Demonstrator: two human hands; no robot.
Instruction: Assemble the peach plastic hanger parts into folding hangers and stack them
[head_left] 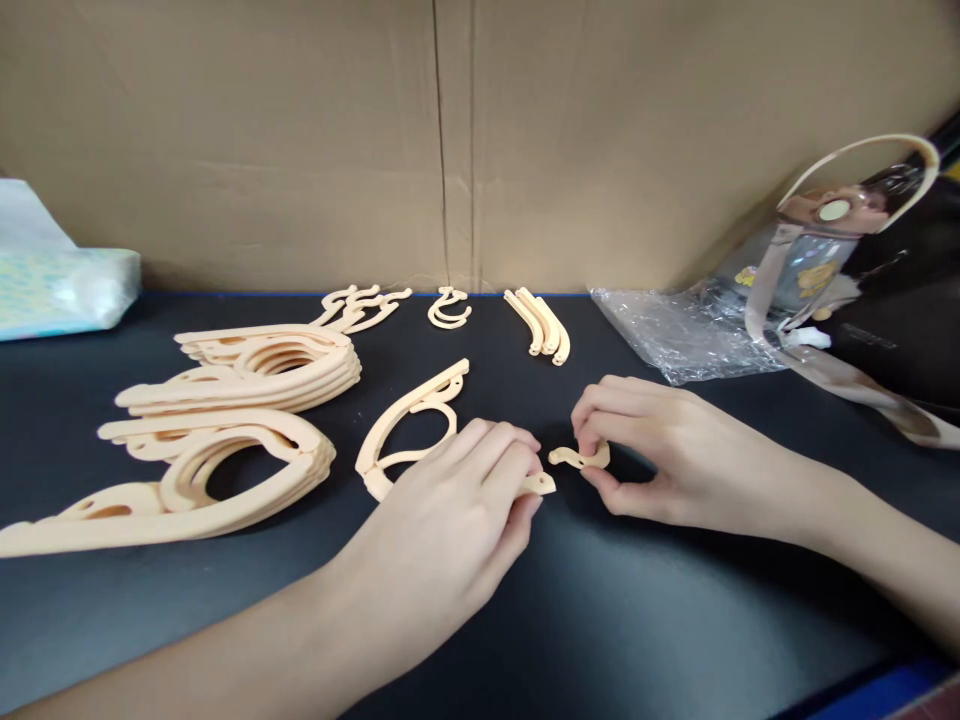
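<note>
A beige plastic folding hanger [381, 440] lies in the middle of the dark table, its two arms folded toward each other around a ring-shaped middle. My left hand [469, 500] covers the nearer arm, fingers closed over it, and the tip of that arm [541, 485] pokes out past the fingertips. Between thumb and fingertips, my right hand [645, 445] pinches a small wavy beige hook piece [574, 458]. One end of the piece points left toward the hanger tip, with a small gap between them. Part of the hook piece is hidden by the fingers.
Two stacks of folded hangers [300, 470] sit at left. Along the back lie loose hooks [364, 308], small curved pieces [448, 310] and curved strips [541, 325]. Clear plastic wrap [660, 325] and a strapped bottle [810, 260] are at right, a tissue pack [67, 290] far left, cardboard [300, 150] behind.
</note>
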